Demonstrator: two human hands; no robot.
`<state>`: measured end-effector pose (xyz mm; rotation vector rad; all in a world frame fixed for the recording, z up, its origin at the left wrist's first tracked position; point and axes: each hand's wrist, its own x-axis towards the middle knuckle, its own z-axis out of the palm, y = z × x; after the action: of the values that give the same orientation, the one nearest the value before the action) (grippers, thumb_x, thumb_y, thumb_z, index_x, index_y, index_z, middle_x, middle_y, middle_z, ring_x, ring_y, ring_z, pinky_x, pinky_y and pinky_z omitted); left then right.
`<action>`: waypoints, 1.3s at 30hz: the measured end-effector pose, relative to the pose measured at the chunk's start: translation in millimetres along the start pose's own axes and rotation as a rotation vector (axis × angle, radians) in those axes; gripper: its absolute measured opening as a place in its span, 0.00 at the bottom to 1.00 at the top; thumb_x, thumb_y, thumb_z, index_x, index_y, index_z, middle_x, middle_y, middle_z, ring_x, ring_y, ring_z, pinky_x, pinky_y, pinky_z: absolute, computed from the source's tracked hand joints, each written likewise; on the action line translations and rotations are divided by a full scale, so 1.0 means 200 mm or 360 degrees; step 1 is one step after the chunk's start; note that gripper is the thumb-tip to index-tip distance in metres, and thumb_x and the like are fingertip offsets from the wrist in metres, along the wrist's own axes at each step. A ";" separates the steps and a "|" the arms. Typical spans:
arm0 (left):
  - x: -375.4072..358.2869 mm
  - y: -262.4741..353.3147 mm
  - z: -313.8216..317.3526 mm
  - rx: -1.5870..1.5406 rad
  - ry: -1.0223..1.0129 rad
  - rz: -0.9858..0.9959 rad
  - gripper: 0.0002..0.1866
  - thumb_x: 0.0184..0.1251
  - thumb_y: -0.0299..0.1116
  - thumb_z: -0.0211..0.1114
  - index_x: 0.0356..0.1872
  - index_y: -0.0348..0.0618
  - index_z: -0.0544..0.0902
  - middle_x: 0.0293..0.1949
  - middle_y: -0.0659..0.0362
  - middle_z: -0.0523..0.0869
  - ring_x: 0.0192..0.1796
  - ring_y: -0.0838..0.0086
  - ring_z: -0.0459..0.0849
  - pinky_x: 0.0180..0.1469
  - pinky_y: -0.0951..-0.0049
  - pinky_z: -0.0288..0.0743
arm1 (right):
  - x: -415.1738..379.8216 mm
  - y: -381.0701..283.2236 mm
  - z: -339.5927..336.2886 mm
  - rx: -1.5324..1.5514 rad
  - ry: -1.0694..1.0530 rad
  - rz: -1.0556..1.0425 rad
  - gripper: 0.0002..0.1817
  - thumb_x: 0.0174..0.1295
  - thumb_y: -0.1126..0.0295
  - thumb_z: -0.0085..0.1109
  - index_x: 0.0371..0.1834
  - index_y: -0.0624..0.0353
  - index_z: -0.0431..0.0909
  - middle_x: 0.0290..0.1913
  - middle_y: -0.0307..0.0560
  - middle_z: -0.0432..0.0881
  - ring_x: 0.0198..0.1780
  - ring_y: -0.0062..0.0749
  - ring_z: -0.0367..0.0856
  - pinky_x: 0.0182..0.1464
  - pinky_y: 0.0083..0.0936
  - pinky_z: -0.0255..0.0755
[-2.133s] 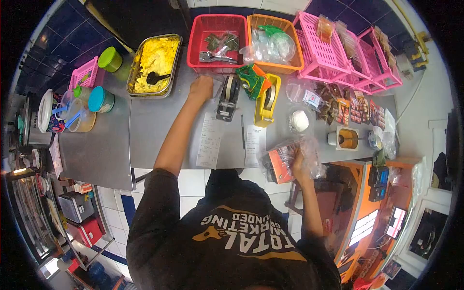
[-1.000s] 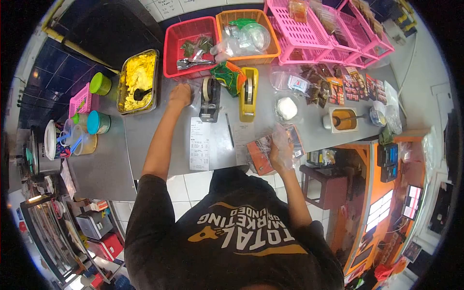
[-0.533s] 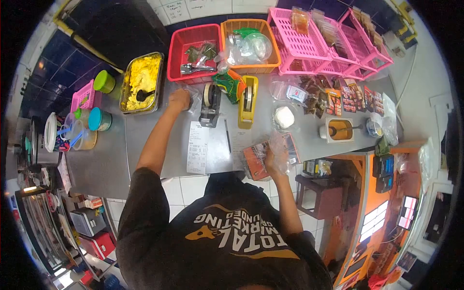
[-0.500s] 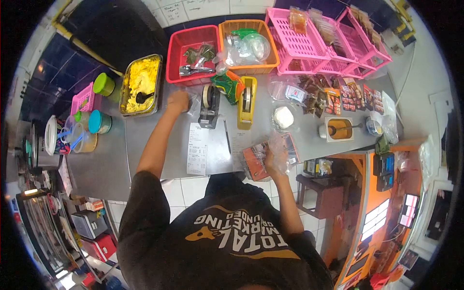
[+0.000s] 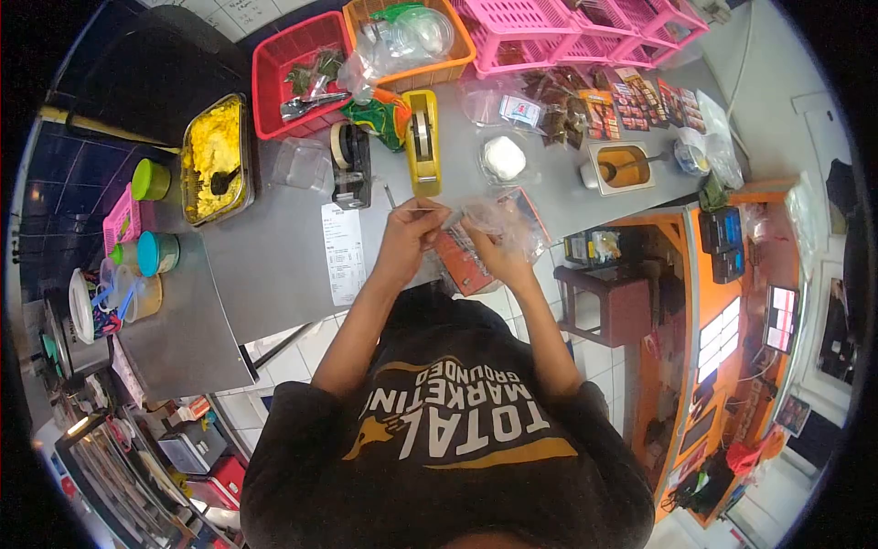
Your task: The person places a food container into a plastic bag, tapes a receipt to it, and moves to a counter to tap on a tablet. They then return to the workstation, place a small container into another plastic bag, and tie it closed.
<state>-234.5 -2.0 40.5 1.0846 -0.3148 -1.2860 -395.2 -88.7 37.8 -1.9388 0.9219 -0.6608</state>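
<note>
The left hand (image 5: 407, 242) is pinching something too small to identify, just left of the right hand (image 5: 501, 260), which is grasping a crumpled clear plastic bag (image 5: 518, 225) over a rightward-slanting, flat orange-red box (image 5: 466, 269).

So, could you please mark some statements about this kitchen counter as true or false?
The left hand and right hand are close together. True.
The black tape dispenser is right of the yellow dispenser. False: it is left of it.
A black scoop rests in the yellow food. True.
The teal-lidded container is inside the red basket. False: it stands on the counter.
</note>
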 end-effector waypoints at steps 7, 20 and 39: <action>0.00 -0.06 0.02 0.0193 -0.0051 0.0074 0.06 0.67 0.31 0.67 0.39 0.40 0.83 0.24 0.67 0.78 0.24 0.85 0.71 0.27 0.82 0.63 | 0.01 0.08 0.02 -0.0312 0.0161 -0.0519 0.10 0.61 0.68 0.61 0.44 0.55 0.86 0.38 0.53 0.84 0.42 0.48 0.79 0.44 0.41 0.72; -0.12 0.24 0.07 0.2018 -0.0230 0.1140 0.08 0.60 0.28 0.69 0.39 0.38 0.84 0.35 0.52 0.85 0.31 0.63 0.84 0.36 0.69 0.78 | 0.02 0.01 -0.03 -0.0158 0.0005 -0.0374 0.09 0.63 0.70 0.59 0.43 0.54 0.86 0.39 0.50 0.84 0.40 0.46 0.78 0.44 0.41 0.72; 0.00 -0.21 0.24 0.1551 -0.0101 0.0915 0.08 0.57 0.22 0.63 0.37 0.34 0.84 0.33 0.49 0.87 0.32 0.74 0.85 0.34 0.74 0.75 | 0.03 0.16 0.04 -0.0285 0.0302 -0.0668 0.19 0.74 0.61 0.37 0.53 0.60 0.76 0.48 0.50 0.77 0.48 0.37 0.76 0.55 0.34 0.70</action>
<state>-294.8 -20.4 32.4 1.5877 -1.2890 -0.6102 -396.2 -101.5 7.1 -2.2871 0.7071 -1.0486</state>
